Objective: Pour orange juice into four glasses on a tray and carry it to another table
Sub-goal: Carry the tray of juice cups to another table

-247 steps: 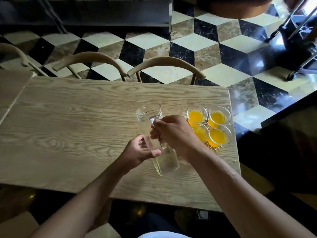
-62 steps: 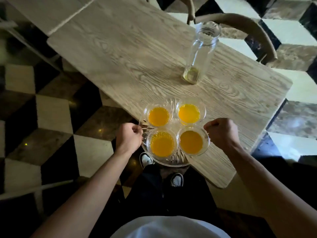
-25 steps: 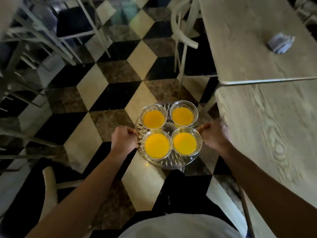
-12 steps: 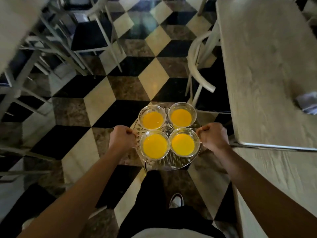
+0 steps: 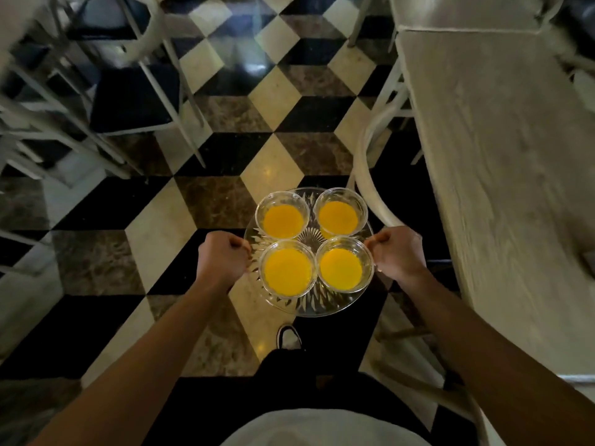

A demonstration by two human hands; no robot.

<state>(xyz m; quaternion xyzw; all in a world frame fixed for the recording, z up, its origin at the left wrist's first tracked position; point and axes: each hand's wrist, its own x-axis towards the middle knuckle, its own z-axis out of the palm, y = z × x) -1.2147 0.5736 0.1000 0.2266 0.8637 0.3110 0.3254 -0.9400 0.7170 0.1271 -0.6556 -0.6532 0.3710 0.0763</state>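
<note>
A round cut-glass tray (image 5: 317, 304) hangs level in the air over the floor, in front of my body. On it stand several clear glasses filled with orange juice, such as the near-left glass (image 5: 287, 269) and the far-right glass (image 5: 340, 216). My left hand (image 5: 222, 257) is closed around the tray's left rim. My right hand (image 5: 396, 252) is closed around its right rim. The jug is out of view.
A long pale wooden table (image 5: 492, 149) runs along the right side, with a curved white chair back (image 5: 370, 185) between it and the tray. Dark-seated chairs with white frames (image 5: 128, 91) crowd the upper left. Checkered floor (image 5: 273, 101) stretches ahead. My shoe (image 5: 289, 338) shows below the tray.
I have walked forward along the aisle with the tray held in both hands. The right-hand table and the chair beside it have slid closer; the left chairs have shifted nearer too.
</note>
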